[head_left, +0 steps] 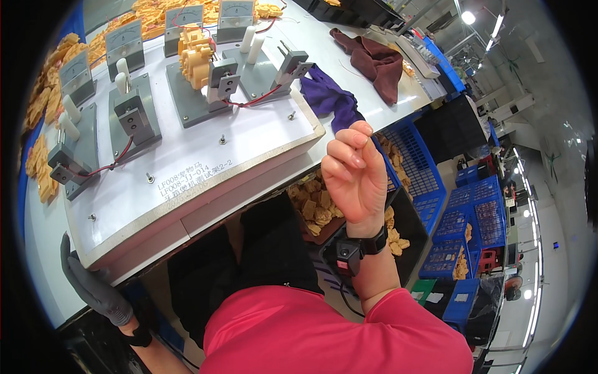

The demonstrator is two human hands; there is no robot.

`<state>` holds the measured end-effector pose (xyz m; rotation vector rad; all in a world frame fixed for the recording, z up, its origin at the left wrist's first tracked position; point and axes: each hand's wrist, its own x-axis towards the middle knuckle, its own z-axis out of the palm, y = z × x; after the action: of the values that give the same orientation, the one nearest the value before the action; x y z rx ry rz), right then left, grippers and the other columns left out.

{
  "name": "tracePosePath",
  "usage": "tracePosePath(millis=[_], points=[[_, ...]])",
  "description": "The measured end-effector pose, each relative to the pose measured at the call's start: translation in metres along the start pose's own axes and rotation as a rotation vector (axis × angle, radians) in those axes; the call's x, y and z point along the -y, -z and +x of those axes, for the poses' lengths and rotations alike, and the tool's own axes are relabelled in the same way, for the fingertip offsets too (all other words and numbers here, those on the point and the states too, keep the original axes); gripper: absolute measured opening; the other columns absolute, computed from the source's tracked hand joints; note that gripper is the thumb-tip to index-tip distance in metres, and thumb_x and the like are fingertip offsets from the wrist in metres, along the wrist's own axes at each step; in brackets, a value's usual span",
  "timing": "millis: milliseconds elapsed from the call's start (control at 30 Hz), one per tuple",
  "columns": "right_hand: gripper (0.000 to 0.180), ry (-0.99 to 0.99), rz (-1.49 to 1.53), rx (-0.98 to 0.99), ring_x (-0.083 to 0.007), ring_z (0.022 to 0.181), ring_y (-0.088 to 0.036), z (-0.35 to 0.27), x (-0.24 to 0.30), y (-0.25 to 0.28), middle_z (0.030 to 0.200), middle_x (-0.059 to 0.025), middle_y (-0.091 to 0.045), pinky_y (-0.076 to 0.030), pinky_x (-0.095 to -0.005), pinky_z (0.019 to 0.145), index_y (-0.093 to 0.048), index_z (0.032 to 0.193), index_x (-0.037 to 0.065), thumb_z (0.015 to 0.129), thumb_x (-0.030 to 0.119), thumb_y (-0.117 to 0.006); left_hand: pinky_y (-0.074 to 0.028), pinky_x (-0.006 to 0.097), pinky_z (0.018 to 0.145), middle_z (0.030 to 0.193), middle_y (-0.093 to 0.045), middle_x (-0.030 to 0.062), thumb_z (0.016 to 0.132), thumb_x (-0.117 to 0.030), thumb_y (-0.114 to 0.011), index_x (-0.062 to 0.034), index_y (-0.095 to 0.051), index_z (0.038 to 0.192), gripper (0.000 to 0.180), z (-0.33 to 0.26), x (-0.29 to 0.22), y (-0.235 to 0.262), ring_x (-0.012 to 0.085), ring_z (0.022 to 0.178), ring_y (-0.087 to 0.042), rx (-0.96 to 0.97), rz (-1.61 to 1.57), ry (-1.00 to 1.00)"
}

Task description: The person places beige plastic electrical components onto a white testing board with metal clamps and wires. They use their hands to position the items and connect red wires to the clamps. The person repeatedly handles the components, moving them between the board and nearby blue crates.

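Observation:
My right hand [356,171], bare and with a black strap on its wrist, is raised off the right end of a white test board [205,165]. Its fingers are curled in with the palm showing, and I see nothing in them. My left hand [96,280] wears a grey glove; its fingers lie stretched out along the board's near left corner. Grey stands [134,115] with white posts and red wires are fixed on the board. A yellow plastic assembly [196,60] sits on one stand. Dial meters [124,45] stand behind.
Heaps of yellow plastic parts [47,93] lie at the far left and back. A purple cloth [330,96] and a maroon cloth [374,59] lie on the table's right. Blue crates [414,162] and a dark bin [411,234] with yellow parts stand right of my body.

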<state>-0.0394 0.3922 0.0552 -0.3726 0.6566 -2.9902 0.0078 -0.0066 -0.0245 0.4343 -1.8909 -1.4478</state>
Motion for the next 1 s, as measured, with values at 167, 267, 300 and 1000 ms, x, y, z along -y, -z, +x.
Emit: tracePosePath(millis=[167, 267, 300, 1000], points=[[0.019, 0.006, -0.022, -0.026, -0.0066, 0.071, -0.041, 0.0002, 0.001, -0.0015, 0.085, 0.0031, -0.048, -0.035, -0.0208, 0.059, -0.055, 0.11, 0.011, 0.094, 0.003, -0.061, -0.046, 0.03, 0.087, 0.117, -0.06, 0.0151, 0.104, -0.028, -0.032, 0.0013, -0.044, 0.141, 0.048, -0.0011, -0.0072, -0.0052, 0.0202, 0.103, -0.058, -0.013, 0.041, -0.022], [0.02, 0.009, -0.031, -0.039, -0.0068, 0.069, -0.041, 0.0001, 0.002, -0.0008, 0.085, 0.0027, -0.048, -0.035, -0.0212, 0.059, -0.055, 0.111, 0.01, 0.093, 0.004, -0.061, -0.046, 0.03, 0.087, 0.117, -0.06, 0.0154, 0.104, -0.028, -0.032, 0.0013, -0.044, 0.141, 0.048, -0.0002, -0.005, -0.0033, 0.0206, 0.103, -0.059, -0.006, 0.05, -0.03], [0.02, 0.009, -0.031, -0.042, -0.0068, 0.069, -0.041, 0.0002, 0.0022, -0.001, 0.085, 0.0026, -0.048, -0.035, -0.0214, 0.059, -0.055, 0.111, 0.01, 0.093, 0.004, -0.061, -0.046, 0.03, 0.087, 0.117, -0.06, 0.0154, 0.104, -0.028, -0.032, 0.0013, -0.044, 0.141, 0.048, -0.0002, -0.0046, -0.0029, 0.0206, 0.103, -0.059, -0.003, 0.055, -0.034], [0.03, 0.15, -0.149, -0.099, -0.0119, 0.097, -0.05, 0.0019, 0.0052, -0.0017, 0.106, -0.001, -0.047, -0.044, -0.027, 0.083, -0.05, 0.113, 0.01, 0.089, -0.008, -0.057, -0.044, 0.027, 0.08, 0.113, -0.059, 0.012, 0.105, -0.028, -0.033, -0.0007, -0.046, 0.141, 0.047, 0.0006, -0.0012, -0.0004, 0.0169, 0.095, -0.056, -0.011, 0.079, -0.025]])
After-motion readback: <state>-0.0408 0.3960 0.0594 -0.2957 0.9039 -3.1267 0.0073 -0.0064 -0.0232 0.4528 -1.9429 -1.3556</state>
